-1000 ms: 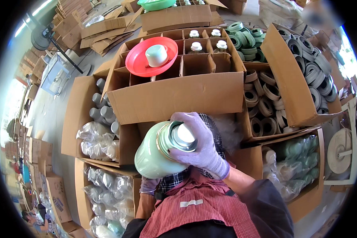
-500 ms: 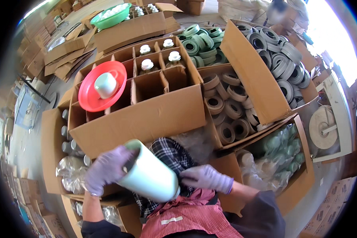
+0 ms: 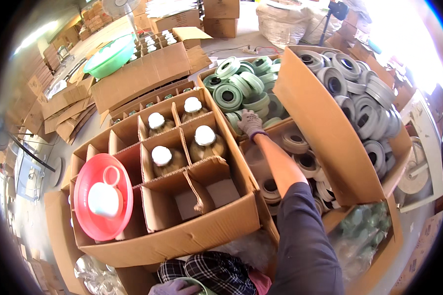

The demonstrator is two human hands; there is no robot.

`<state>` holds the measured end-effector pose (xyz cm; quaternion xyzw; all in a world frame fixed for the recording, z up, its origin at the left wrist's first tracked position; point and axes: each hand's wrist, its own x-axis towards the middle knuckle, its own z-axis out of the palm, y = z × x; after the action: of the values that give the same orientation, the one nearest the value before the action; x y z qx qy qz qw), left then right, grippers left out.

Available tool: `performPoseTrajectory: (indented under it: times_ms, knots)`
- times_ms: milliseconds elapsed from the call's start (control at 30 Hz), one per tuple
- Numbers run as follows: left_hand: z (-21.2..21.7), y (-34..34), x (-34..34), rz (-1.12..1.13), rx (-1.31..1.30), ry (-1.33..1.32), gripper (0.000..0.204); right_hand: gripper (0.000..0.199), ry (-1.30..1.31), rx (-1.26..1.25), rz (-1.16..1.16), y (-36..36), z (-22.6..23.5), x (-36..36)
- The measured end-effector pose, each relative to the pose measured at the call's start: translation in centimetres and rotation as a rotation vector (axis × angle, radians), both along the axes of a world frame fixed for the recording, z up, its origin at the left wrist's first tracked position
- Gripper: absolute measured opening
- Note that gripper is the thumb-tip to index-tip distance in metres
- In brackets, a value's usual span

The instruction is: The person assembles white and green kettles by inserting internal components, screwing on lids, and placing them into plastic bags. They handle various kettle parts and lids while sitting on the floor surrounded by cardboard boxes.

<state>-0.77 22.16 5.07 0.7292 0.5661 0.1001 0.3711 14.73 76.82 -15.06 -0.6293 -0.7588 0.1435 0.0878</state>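
- A red plastic plate (image 3: 103, 196) is seen lying over the left compartments of the big divided cardboard box (image 3: 182, 238), with a pale green lid (image 3: 103, 199) sat on top of it.
- Down at the bottom edge, the left hand (image 3: 170, 287) in a purple-ish glove is only partly shown. Its grip is wrapped around the rim of a pale green jug (image 3: 192, 284), though most of the jug is cut off, so how tight it's held can't really be told.
- Four bottles with white caps (image 3: 204, 135) are stood in the box's back compartments, one per cell. The front cells nearest the person are open, with just cardboard shown at the bottom.
- A green basin (image 3: 110, 56) is parked on another box further back on the left.
- The right arm is stretched out over the box edge, and the right hand (image 3: 251, 123) in a grey work glove is pressed down on the pile of green ring-shaped parts (image 3: 243, 83). The fingers are curled onto one of the rings, but whether it's properly gripped or just touched can't be told.
- More rings in beige (image 3: 295, 142) are stacked just beside the forearm, lower in the same carton.
- On the far right, grey rings (image 3: 354, 88) are heaped behind an upright cardboard flap (image 3: 325, 128).
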Motion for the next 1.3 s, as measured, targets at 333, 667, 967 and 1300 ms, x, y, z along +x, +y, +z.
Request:
performPoseTrajectory:
  times_ms: [333,667,967,1300]
  knots:
    - [-0.2,1.8,-1.3,0.012,-0.135,-0.041,0.071,0.055,0.414,0.166,-0.165,2.2,-3.5,1.0]
    - [-2.1,-2.8,-0.2,0.261,0.490,0.226,0.047,0.038,1.819,-0.152,0.120,-16.6,18.5,6.9]
    - [4.8,-0.6,0.2,0.137,0.972,0.362,0.065,0.031,1.524,-0.867,0.302,-44.6,21.3,4.3]
    - [-2.9,-9.7,-3.4,0.251,0.397,-0.356,0.069,0.036,1.107,-0.541,0.531,-50.2,14.4,4.0]
